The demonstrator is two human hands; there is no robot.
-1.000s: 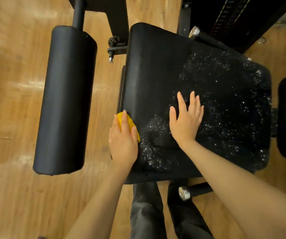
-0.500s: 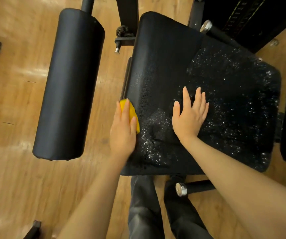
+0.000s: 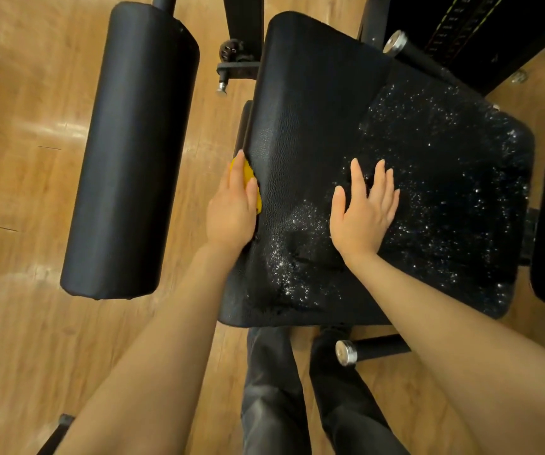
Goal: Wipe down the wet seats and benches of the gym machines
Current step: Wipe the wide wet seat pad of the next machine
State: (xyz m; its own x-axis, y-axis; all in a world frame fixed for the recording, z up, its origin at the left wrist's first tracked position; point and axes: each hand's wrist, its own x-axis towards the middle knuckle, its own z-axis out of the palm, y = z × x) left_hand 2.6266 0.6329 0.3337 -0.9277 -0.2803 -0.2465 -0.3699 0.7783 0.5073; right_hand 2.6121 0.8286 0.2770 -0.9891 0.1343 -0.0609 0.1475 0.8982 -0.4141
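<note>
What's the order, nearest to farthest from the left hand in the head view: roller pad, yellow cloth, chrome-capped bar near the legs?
From the left hand:
1. yellow cloth, under its fingers at the seat's left edge
2. roller pad, to its left
3. chrome-capped bar, lower right, by the legs

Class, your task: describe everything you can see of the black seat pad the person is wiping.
The seat pad is a broad, rounded-cornered cushion covered in what looks like black pebbled vinyl. Its left strip is matte and looks wiped dry; the right and near parts glisten with scattered droplets. It lies roughly flat on a dark metal frame above a wooden floor. The left hand presses a yellow cloth against its left edge, while the right hand rests flat, fingers spread, on the wet middle.
</note>
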